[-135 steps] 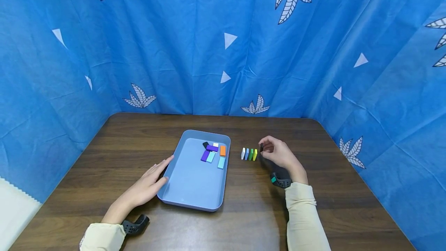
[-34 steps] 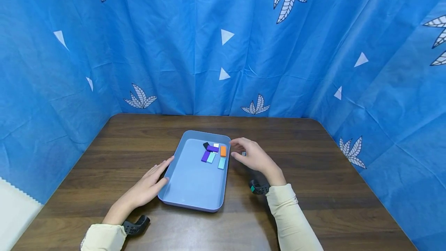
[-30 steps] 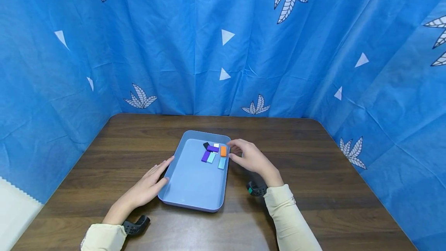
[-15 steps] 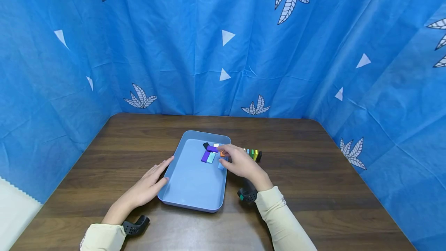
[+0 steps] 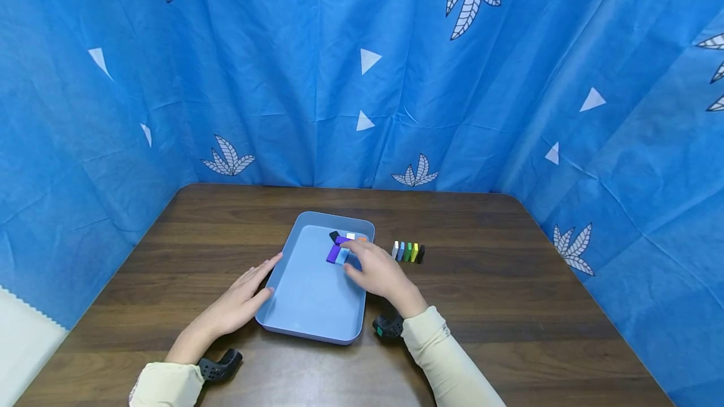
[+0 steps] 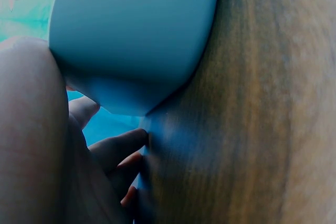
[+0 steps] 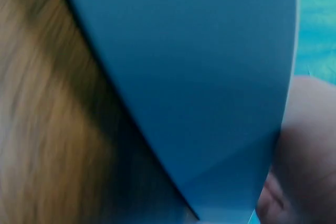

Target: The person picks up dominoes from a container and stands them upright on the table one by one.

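A shallow blue tray (image 5: pixel 313 300) lies on the table, with several small domino-like blocks in its far right part. Along the tray's left rim rests my left hand (image 5: pixel 237 300), its fingers straight; in the left wrist view its fingers (image 6: pixel 118 145) lie by the tray's outer wall. My right hand (image 5: pixel 378 272) reaches over the right rim, thumb and fingers apart around a light blue block (image 5: pixel 342 256). Beside that are purple (image 5: pixel 333 254), black (image 5: pixel 334 235) and white blocks (image 5: pixel 351 236). An orange block (image 5: pixel 362 239) is mostly hidden behind the right hand.
Right of the tray stands a row of upright blocks: white (image 5: pixel 394 249), blue (image 5: pixel 401 250), green (image 5: pixel 407 252), yellow (image 5: pixel 414 252) and black (image 5: pixel 420 254). The wooden table (image 5: pixel 509 256) meets a blue patterned curtain (image 5: pixel 351 80) at its far edge.
My right hand has let go of the black block, which now stands at the row's right end, and has moved left over the tray. The left hand has stayed in place.
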The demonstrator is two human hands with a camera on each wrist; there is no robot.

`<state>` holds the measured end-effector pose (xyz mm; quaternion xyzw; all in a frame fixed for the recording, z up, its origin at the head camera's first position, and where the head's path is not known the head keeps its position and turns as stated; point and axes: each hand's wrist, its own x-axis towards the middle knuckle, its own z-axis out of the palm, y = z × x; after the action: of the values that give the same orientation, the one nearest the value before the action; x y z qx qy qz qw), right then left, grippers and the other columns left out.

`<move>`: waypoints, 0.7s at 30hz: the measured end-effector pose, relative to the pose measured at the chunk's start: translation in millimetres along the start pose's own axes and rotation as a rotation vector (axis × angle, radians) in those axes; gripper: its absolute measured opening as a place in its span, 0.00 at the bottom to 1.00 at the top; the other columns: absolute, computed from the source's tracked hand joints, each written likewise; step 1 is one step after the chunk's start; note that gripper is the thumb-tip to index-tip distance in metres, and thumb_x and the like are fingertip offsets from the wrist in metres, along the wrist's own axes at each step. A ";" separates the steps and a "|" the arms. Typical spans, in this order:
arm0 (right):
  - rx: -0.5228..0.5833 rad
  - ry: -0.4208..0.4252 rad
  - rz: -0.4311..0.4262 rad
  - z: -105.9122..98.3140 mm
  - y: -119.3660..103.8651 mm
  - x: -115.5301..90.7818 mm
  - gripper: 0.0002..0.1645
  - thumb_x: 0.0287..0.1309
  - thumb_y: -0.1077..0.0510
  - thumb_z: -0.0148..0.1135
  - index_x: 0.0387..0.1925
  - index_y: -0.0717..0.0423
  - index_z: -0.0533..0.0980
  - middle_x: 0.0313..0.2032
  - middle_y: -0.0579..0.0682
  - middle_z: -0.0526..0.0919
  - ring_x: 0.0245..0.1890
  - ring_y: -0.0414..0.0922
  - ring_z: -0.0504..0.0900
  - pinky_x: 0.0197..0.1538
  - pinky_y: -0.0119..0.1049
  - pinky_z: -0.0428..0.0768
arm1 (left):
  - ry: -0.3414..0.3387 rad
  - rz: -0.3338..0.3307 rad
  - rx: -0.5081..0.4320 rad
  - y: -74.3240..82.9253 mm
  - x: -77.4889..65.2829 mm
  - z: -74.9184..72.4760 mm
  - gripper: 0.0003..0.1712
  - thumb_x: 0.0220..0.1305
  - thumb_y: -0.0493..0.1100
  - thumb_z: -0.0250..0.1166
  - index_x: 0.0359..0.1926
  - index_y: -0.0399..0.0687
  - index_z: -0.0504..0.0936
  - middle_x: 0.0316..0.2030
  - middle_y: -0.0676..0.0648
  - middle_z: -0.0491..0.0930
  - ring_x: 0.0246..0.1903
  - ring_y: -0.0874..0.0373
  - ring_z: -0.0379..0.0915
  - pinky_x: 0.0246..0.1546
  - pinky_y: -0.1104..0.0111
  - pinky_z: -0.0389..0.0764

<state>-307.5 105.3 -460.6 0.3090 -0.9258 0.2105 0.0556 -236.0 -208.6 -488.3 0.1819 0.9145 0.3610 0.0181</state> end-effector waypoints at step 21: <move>-0.124 -0.022 0.027 5.1 -12.8 2.5 0.22 0.67 0.53 0.67 0.60 0.52 0.82 0.58 0.48 0.86 0.58 0.46 0.84 0.59 0.43 0.84 | 0.000 -0.012 0.005 -0.2 0.3 1.1 0.37 0.80 0.44 0.50 0.83 0.58 0.50 0.80 0.40 0.54 0.79 0.35 0.45 0.76 0.35 0.46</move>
<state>-301.8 92.5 -460.0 0.2946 -0.9417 0.1502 0.0618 -236.2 -207.9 -489.2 0.1764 0.9164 0.3587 0.0196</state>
